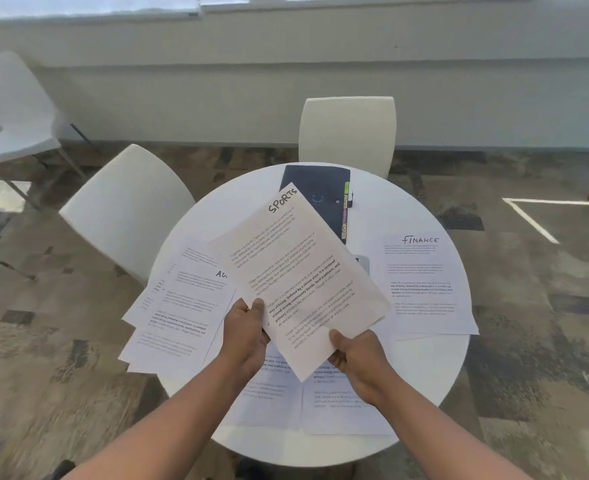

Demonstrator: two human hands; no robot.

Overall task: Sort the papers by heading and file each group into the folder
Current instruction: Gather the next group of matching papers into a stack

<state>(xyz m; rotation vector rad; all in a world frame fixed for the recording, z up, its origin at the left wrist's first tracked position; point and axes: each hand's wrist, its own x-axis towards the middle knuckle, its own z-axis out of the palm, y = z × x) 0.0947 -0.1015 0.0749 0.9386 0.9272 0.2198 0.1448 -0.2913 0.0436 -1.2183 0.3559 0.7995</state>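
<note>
SPORTS sheet (296, 271): light, floppy | your left hand (244, 337), right hand (359, 358) both pinch its near edge | support it flat

"SPORTS" heads the lifted sheet (296, 271); "FINANCE" heads the sheet (421, 285) at the table's right edge; a left-edge sheet (196, 289) shows only "A", rest hidden

Both hands hold a SPORTS sheet over the round desk.

I see my left hand (246, 332) and right hand (353, 358) pinching the SPORTS sheet (300, 275) by its near edge, tilted above the white desk (435, 368). A FINANCE sheet (424, 282) lies right, fanned papers (175, 317) left, a dark folder (324, 195) beyond.
</note>
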